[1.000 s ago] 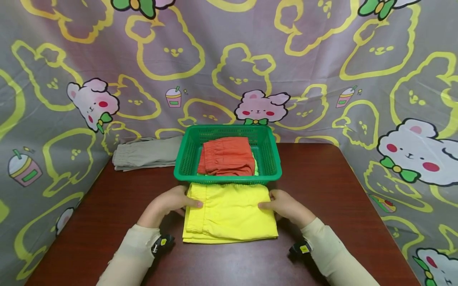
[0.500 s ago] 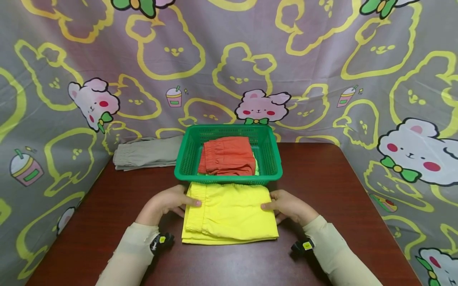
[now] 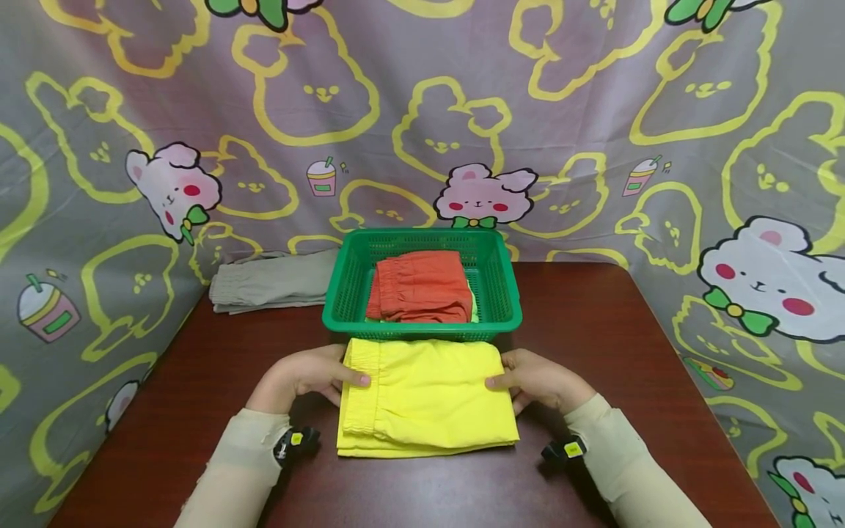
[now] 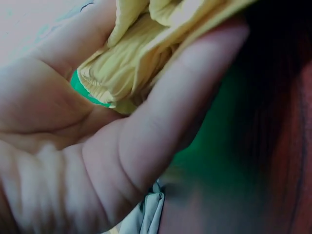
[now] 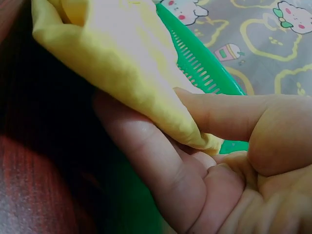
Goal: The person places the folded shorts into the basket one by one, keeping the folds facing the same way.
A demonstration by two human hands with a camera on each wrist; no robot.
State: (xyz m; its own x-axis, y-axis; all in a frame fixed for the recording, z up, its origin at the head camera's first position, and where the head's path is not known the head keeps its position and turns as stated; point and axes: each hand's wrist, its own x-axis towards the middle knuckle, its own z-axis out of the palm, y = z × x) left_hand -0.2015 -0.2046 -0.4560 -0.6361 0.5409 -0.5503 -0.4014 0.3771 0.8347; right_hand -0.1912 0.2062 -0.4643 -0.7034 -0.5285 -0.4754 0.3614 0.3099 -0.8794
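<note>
Folded yellow shorts [image 3: 436, 396], with a gathered elastic waistband on the left side, lie between my two hands in front of the basket. My left hand [image 3: 310, 378] grips the left edge, thumb on top and fingers underneath. On the opposite edge my right hand [image 3: 544, 380] pinches the cloth the same way. Both wrist views show the yellow cloth [image 4: 131, 58] between thumb and fingers, with a dark gap beneath it in the right wrist view. Most fingertips are hidden under the fabric.
Just behind the shorts stands a green perforated basket [image 3: 333, 293] holding a folded orange garment [image 3: 422, 286] over a lime-green one. Folded grey cloth [image 3: 271, 282] lies left of the basket on the brown table [image 3: 581, 315]. A patterned curtain [image 3: 561, 132] encloses the table's back and sides.
Both hands keep their hold on the yellow shorts. The right hand has shifted slightly outward to the right, and the shorts' front edge sits slightly lower in the view.
</note>
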